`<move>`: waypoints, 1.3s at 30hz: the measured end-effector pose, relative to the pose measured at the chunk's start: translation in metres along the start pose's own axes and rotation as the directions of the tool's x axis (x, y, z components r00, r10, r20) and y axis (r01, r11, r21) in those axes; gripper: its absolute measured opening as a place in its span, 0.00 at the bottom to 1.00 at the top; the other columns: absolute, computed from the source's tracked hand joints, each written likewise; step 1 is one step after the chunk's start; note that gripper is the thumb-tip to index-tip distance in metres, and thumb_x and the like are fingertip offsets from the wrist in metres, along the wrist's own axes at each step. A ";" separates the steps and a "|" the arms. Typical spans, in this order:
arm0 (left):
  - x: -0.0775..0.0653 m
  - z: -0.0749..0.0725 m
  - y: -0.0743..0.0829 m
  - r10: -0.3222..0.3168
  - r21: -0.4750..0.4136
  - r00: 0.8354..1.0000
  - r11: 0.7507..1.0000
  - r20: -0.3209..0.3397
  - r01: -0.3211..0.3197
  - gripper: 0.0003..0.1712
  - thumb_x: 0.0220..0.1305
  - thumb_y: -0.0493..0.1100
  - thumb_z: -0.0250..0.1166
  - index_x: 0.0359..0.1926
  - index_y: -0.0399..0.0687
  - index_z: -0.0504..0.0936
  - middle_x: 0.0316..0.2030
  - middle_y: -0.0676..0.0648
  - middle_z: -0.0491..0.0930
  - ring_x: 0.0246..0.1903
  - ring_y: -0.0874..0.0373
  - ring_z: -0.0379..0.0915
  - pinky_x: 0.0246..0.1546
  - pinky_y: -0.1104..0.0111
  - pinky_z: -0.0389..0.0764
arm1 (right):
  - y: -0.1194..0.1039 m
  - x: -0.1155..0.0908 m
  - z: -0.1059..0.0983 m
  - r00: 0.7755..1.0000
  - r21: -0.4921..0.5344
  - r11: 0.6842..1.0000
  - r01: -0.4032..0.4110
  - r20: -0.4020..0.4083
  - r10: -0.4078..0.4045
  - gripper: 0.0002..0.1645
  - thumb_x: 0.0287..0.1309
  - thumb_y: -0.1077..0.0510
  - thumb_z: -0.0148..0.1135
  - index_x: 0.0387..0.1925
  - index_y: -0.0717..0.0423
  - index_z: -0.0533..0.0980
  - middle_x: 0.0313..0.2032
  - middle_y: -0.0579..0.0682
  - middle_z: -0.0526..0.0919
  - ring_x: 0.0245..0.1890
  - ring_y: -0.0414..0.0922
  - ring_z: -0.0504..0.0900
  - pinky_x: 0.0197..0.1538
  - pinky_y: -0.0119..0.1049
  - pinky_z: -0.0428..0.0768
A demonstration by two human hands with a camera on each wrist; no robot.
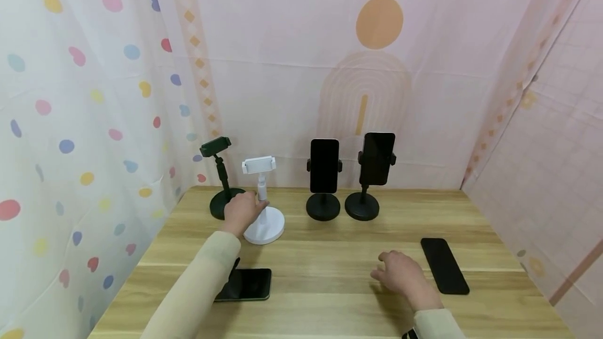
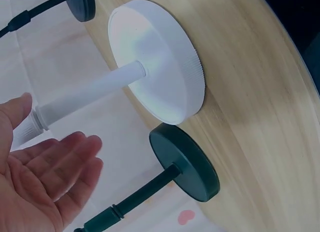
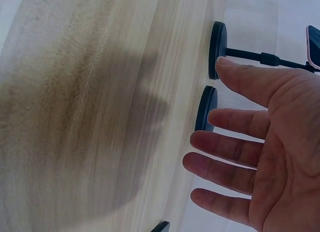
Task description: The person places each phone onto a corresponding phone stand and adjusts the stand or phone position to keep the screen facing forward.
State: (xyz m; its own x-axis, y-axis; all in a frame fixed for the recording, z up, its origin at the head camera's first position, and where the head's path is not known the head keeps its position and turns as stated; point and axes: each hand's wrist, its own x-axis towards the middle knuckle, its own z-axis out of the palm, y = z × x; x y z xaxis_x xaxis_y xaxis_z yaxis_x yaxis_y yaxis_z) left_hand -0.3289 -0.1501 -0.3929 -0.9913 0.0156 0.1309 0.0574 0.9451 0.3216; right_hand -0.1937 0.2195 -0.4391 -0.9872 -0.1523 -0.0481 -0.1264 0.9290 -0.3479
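At the back left of the table stands a white phone stand (image 1: pixel 272 226) with a round base and an upright post, its clamp holding nothing. My left hand (image 1: pixel 242 212) is at this post; in the left wrist view, the thumb and relaxed fingers (image 2: pixel 75 162) lie on either side of it without closing round it. Just behind and left is a dark green phone stand (image 1: pixel 222 171), its clamp also without a phone. My right hand (image 1: pixel 400 276) hovers over the table at the front right, holding nothing, with its fingers (image 3: pixel 225 172) spread apart in the right wrist view.
Two black stands (image 1: pixel 323 207) (image 1: pixel 362 206) at the back hold upright phones (image 1: pixel 324 166) (image 1: pixel 377 158). One phone (image 1: pixel 254 284) lies flat, partly behind my left sleeve. Right of my right hand lies another dark phone (image 1: pixel 445 266). A patterned curtain (image 1: pixel 273 93) hangs behind the wooden table (image 1: pixel 325 255).
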 end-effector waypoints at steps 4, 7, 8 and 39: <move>0.002 0.001 -0.001 0.005 -0.067 0.999 0.998 -0.036 -0.008 0.21 0.69 0.51 0.64 0.50 0.36 0.81 0.41 0.38 0.85 0.38 0.45 0.82 0.35 0.52 0.81 | -0.001 -0.001 0.001 1.000 0.000 1.000 0.008 -0.004 -0.008 0.26 0.57 0.51 0.71 0.48 0.67 0.80 0.46 0.65 0.83 0.48 0.63 0.81 0.51 0.58 0.77; 0.004 0.002 -0.002 0.011 -0.101 0.999 0.995 -0.053 -0.017 0.18 0.69 0.49 0.64 0.44 0.37 0.82 0.36 0.40 0.84 0.34 0.47 0.82 0.33 0.54 0.80 | -0.002 -0.001 0.002 1.000 0.001 1.000 0.007 -0.004 -0.007 0.26 0.57 0.50 0.71 0.48 0.67 0.80 0.46 0.64 0.83 0.48 0.62 0.81 0.51 0.57 0.77; 0.005 0.003 -0.002 0.011 -0.111 0.998 0.994 -0.059 -0.017 0.17 0.69 0.49 0.64 0.42 0.36 0.81 0.35 0.40 0.84 0.33 0.48 0.81 0.33 0.54 0.80 | -0.002 -0.001 0.002 1.000 0.001 1.000 0.007 -0.003 -0.007 0.26 0.57 0.50 0.71 0.48 0.66 0.80 0.46 0.64 0.83 0.48 0.62 0.81 0.51 0.57 0.77; -0.013 0.013 0.038 0.136 -0.212 0.989 0.967 -0.053 -0.144 0.14 0.70 0.48 0.63 0.40 0.40 0.83 0.34 0.44 0.85 0.33 0.52 0.81 0.32 0.58 0.80 | -0.001 -0.004 0.004 1.000 0.068 0.998 0.014 -0.018 -0.013 0.26 0.58 0.50 0.69 0.49 0.67 0.80 0.44 0.62 0.85 0.49 0.62 0.81 0.53 0.59 0.75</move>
State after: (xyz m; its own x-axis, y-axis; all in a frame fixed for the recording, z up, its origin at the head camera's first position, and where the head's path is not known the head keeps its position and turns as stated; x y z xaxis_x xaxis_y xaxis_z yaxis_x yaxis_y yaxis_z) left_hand -0.3156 -0.1097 -0.3947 -0.9665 0.1268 0.2232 0.2238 0.8420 0.4908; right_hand -0.1895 0.2180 -0.4429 -0.9871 -0.1579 -0.0267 -0.1331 0.9016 -0.4116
